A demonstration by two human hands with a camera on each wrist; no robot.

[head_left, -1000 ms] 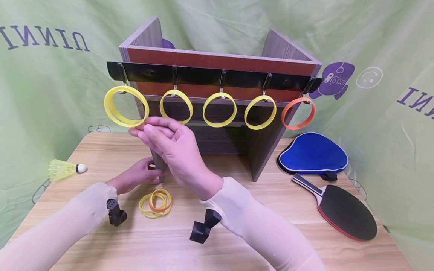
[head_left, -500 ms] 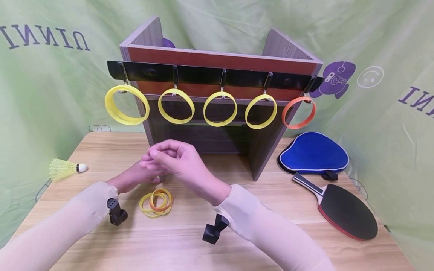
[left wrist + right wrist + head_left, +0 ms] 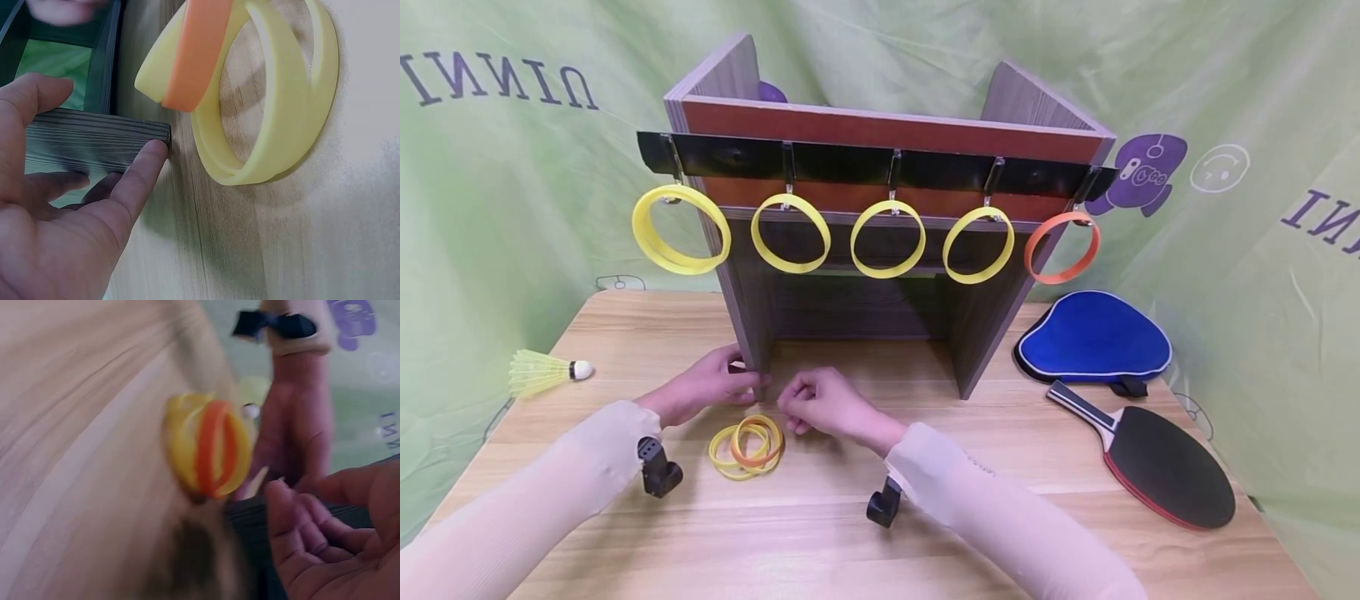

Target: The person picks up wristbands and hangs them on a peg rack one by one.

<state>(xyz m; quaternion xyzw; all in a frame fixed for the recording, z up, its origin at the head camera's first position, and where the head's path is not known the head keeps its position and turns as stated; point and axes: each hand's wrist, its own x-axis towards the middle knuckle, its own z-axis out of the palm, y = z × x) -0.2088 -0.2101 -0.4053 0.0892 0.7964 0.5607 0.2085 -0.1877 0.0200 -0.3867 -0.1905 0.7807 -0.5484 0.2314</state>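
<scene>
My left hand [image 3: 707, 385] grips the lower front edge of the wooden stand's left panel [image 3: 94, 137], thumb on one face and fingers on the other. On the table just in front lie several loose rings: yellow rings [image 3: 287, 106] with an orange ring [image 3: 197, 56] leaning over them. To the right of this pile is my right hand [image 3: 831, 404], fingers loosely curled and nothing in them; the right wrist view is blurred. Above, yellow rings [image 3: 649, 244] and, at the right end, an orange ring [image 3: 1063, 279] hang from hooks on a black strip [image 3: 842, 167] across the stand.
A yellow shuttlecock [image 3: 538, 373] lies at the table's left. On the right are a blue paddle case [image 3: 1097, 342] and a black table tennis paddle [image 3: 1172, 467]. A green printed curtain [image 3: 535, 192] encloses the table [image 3: 775, 550].
My right hand has left the leftmost hanging ring and come down beside the loose rings. My left hand stays on the panel.
</scene>
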